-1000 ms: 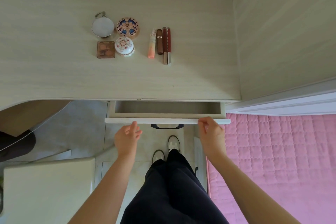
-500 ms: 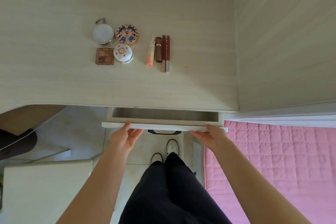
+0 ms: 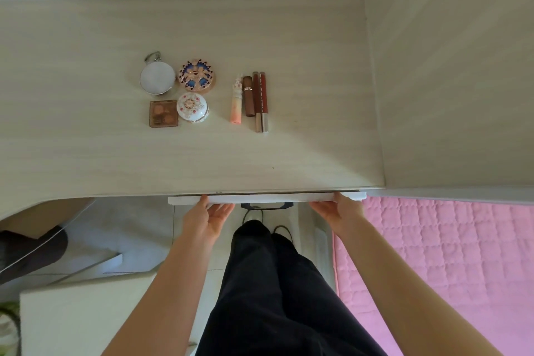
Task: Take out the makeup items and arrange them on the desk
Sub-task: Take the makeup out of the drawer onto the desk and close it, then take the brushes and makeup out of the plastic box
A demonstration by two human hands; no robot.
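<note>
Makeup items lie in two groups on the pale wooden desk [image 3: 86, 153]. On the left sit a round mirror compact [image 3: 157, 78], a blue patterned round compact [image 3: 196, 76], a brown square palette [image 3: 163, 113] and a white floral pot [image 3: 192, 107]. To the right lie a peach tube [image 3: 236, 102], a brown lipstick [image 3: 248, 97] and two red lip glosses [image 3: 261, 101]. The white drawer front [image 3: 268, 199] sits almost flush under the desk edge. My left hand [image 3: 206, 218] and my right hand [image 3: 338, 211] press flat against it with straight fingers.
A tall wooden cabinet side [image 3: 450, 81] bounds the desk on the right. A pink quilted bed [image 3: 448, 254] lies at the lower right. A white chair [image 3: 81, 318] stands at the lower left. My black trousers [image 3: 274, 283] and shoes are below the drawer.
The drawer has slid in from open to nearly shut. Both hands moved forward with its front, pushing it under the desk.
</note>
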